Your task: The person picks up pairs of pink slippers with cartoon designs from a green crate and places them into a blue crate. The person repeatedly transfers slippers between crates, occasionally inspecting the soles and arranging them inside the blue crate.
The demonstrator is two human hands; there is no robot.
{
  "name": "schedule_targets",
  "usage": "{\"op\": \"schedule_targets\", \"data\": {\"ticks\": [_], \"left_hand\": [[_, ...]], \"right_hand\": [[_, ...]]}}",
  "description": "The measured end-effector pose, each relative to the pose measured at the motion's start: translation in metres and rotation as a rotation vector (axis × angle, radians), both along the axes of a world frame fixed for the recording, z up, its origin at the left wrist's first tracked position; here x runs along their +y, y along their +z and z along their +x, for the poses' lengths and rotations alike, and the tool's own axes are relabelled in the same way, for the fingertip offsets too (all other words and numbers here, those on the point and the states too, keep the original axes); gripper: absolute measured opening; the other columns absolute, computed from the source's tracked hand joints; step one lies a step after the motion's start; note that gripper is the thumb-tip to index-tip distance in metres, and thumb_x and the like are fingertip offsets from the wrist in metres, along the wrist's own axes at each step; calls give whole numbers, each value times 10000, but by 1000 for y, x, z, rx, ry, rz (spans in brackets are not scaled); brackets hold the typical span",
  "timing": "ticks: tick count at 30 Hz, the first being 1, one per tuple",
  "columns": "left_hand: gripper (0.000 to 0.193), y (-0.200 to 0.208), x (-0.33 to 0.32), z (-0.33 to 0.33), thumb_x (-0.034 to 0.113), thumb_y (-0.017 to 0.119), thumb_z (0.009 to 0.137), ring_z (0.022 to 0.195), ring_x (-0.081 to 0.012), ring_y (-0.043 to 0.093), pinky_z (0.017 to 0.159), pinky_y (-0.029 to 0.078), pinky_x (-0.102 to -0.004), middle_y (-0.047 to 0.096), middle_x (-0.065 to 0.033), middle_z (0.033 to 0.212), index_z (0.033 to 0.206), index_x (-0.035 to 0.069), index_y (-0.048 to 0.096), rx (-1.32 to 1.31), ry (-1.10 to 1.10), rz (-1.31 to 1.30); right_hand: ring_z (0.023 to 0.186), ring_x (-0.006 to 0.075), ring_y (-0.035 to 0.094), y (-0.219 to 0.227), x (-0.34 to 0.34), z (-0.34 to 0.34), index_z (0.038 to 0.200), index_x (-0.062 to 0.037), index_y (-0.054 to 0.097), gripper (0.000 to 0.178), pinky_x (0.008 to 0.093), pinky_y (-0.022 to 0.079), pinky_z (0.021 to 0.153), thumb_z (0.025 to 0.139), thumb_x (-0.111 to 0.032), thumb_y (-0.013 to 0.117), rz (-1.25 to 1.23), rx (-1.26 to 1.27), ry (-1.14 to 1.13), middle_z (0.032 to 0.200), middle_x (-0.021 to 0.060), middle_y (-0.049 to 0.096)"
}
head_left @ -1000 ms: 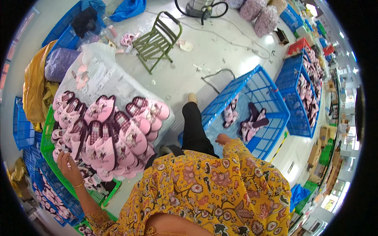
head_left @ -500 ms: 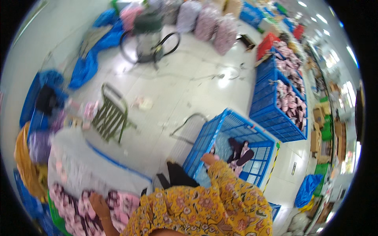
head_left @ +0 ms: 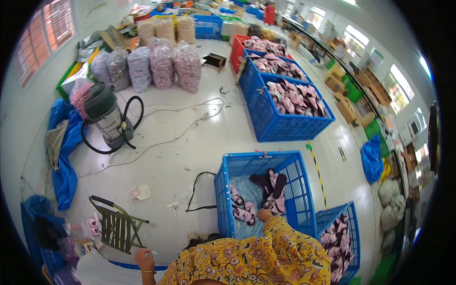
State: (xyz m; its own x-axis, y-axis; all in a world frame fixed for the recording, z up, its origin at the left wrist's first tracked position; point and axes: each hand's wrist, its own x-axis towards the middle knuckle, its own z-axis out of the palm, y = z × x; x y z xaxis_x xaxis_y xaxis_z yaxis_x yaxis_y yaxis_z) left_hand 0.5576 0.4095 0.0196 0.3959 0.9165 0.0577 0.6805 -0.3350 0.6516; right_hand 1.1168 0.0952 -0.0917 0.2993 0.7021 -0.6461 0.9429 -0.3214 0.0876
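Observation:
Inside the blue crate (head_left: 223, 190) in front of me, my right hand (head_left: 264, 215) is down at a pair of pink and black slippers (head_left: 250, 213), its fingers curled against the nearer one. Another pink slipper (head_left: 235, 195) lies just beyond, on the clear plastic lining (head_left: 254, 187). Dark-soled slippers (head_left: 275, 189) are heaped at the crate's right side. My left hand (head_left: 144, 261) is closed at lower left, above a white-covered surface (head_left: 102, 270). Something small and whitish shows at its fingertips, too small to name.
A folding stool (head_left: 117, 225) stands left, with a vacuum cleaner (head_left: 107, 116) beyond it and a cable across the floor. Blue crates of slippers (head_left: 285, 121) stand ahead; another slipper-filled crate (head_left: 354, 232) is at right. Filled clear bags (head_left: 187, 69) line the back.
My view has swung up and left. My right hand has moved deeper into the crate, beside the slippers. My left hand has lifted off the slippers on the white-covered surface.

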Motion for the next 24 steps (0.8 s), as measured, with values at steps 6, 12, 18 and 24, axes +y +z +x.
{"op": "schedule_targets", "data": {"ticks": [6,12,18,24], "left_hand": [[130,-35,65,55,178,618,790,857,-350,565,798,454,-443,627,-150,835,781,55,658,232,-493,-118],[140,-1,115,152,172,619,782,872,-326,565,799,458,-391,590,-154,846,812,36,632,264,-788,-217],[119,17,130,263,143,651,758,830,-286,578,773,474,-365,599,-134,854,823,44,640,408,-978,-190],[98,29,94,377,125,638,771,876,-292,580,793,470,-364,603,-125,889,830,47,632,467,-1199,-202]], "right_hand": [[801,249,634,-60,-82,-70,761,-107,686,139,417,520,697,750,-216,601,124,104,-187,815,87,660],[707,205,653,-83,-138,-166,950,-59,609,207,365,505,528,780,-163,665,381,338,-1505,789,88,648],[713,334,633,-62,-127,-241,809,-64,631,198,444,503,661,753,-254,643,572,441,-1998,781,132,656],[622,183,625,-123,-120,-253,1013,-41,599,244,321,497,532,825,-192,632,432,475,-1879,778,77,638]]}}
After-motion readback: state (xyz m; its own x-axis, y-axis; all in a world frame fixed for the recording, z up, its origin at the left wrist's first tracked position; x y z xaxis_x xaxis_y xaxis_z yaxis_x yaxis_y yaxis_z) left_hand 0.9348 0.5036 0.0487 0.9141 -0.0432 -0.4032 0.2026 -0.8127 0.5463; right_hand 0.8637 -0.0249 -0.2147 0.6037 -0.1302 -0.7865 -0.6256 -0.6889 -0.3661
